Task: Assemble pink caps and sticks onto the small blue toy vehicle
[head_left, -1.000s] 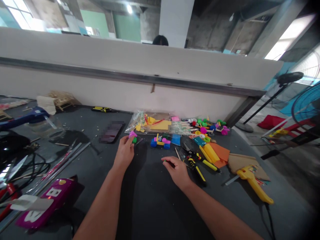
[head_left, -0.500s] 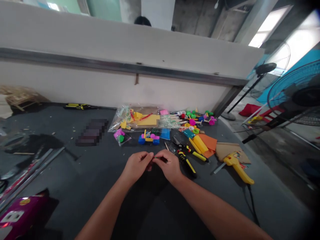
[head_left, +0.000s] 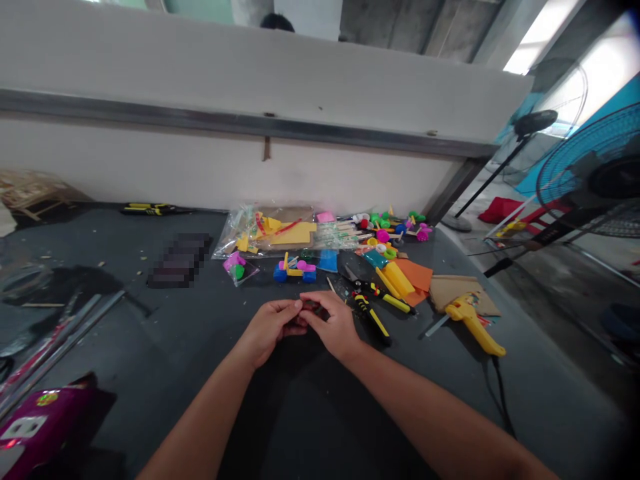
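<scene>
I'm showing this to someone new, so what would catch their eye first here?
The left hand and right hand meet mid-table, pinching a small dark piece over the dark table. Just beyond them lies a bright jumble of plastic pieces, beside a clear plastic bag and orange paper. A large blue fan stands out at the right edge, and a shiny magenta package sits bottom left.

Two bare forearms, the left forearm (head_left: pixel 205 410) and the right forearm (head_left: pixel 425 413), angle in from the lower corners and converge at the centre. The curled left hand (head_left: pixel 273 327) and the downturned right hand (head_left: pixel 333 323) meet, their fingertips (head_left: pixel 300 305) pinched closely together, wrists slightly bent.
</scene>
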`<state>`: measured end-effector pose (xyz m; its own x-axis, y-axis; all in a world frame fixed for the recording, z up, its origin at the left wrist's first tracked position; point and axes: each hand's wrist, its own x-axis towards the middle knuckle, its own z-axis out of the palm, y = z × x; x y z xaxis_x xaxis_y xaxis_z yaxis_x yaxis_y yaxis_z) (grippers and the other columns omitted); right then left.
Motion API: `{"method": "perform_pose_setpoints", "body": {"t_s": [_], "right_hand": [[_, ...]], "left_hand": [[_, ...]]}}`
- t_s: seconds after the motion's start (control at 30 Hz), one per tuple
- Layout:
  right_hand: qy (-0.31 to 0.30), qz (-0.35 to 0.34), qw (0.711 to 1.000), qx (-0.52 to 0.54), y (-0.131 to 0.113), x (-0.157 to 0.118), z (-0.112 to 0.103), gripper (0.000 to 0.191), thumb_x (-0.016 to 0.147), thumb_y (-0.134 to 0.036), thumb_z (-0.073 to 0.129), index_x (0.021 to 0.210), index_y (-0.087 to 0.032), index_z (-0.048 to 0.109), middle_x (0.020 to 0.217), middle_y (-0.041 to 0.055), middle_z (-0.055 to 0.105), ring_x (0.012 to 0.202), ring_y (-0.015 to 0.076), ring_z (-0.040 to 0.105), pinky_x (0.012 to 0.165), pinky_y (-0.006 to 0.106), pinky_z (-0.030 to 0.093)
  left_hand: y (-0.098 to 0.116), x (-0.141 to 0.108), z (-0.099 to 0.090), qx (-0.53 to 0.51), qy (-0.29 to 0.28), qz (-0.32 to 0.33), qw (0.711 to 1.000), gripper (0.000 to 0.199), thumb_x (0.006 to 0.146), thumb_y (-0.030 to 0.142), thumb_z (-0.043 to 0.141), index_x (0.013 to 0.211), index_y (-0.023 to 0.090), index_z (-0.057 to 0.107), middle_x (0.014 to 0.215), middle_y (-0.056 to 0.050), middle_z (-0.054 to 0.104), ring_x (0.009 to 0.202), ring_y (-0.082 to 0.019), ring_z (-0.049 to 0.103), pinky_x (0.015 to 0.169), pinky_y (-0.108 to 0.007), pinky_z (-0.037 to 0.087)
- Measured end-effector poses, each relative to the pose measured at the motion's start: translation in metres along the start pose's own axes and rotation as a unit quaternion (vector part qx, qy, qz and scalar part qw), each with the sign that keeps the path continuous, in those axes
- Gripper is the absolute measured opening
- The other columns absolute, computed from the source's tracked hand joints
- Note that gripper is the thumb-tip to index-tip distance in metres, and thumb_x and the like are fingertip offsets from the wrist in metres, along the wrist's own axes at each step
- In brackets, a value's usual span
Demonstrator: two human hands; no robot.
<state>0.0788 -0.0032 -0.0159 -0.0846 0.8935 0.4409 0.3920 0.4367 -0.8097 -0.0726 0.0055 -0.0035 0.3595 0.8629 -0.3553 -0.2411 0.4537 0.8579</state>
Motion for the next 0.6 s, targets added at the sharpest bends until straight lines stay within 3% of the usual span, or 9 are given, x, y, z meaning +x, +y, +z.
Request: {"method": "perform_pose_setpoints", "body": {"t_s": [0.17, 0.33, 0.6], "right_hand": [[0.027, -0.031, 0.999, -0.001, -0.0018, -0.0007, -0.0028, 0.007, 0.078, -0.018, 0.064, 0.081, -0.023, 0.068, 0.085, 0.0019, 0.068, 0.086, 0.0157, 0.061, 0.08, 0.031, 0.048], [0.036, -0.03, 0.999, -0.008, 0.0004, -0.0022, -0.0025, 0.009, 0.078, -0.016, 0.063, 0.082, -0.023, 0.067, 0.088, 0.0023, 0.068, 0.088, 0.0161, 0.06, 0.081, 0.031, 0.048], [-0.004, -0.002, 1.0, -0.005, -0.0012, -0.0039, 0.0, 0.017, 0.076, -0.014, 0.062, 0.089, -0.024, 0.066, 0.09, 0.0022, 0.065, 0.084, 0.0156, 0.059, 0.073, 0.028, 0.05]], "left_hand": [[0.0029, -0.0035, 0.0009, 0.003, -0.027, 0.002, 1.0, 0.022, 0.074, 0.033, 0.067, 0.08, 0.011, 0.071, 0.072, -0.005, 0.065, 0.069, -0.012, 0.059, 0.066, -0.026, 0.052], [0.0018, -0.0028, -0.0013, -0.01, -0.021, 0.006, 1.0, 0.019, 0.071, 0.03, 0.07, 0.076, 0.012, 0.07, 0.071, -0.003, 0.064, 0.067, -0.011, 0.058, 0.066, -0.025, 0.053], [0.0001, 0.0005, -0.0039, -0.022, -0.003, 0.005, 1.0, 0.018, 0.065, 0.025, 0.076, 0.074, 0.012, 0.069, 0.07, -0.003, 0.064, 0.065, -0.01, 0.059, 0.065, -0.022, 0.052]]}}
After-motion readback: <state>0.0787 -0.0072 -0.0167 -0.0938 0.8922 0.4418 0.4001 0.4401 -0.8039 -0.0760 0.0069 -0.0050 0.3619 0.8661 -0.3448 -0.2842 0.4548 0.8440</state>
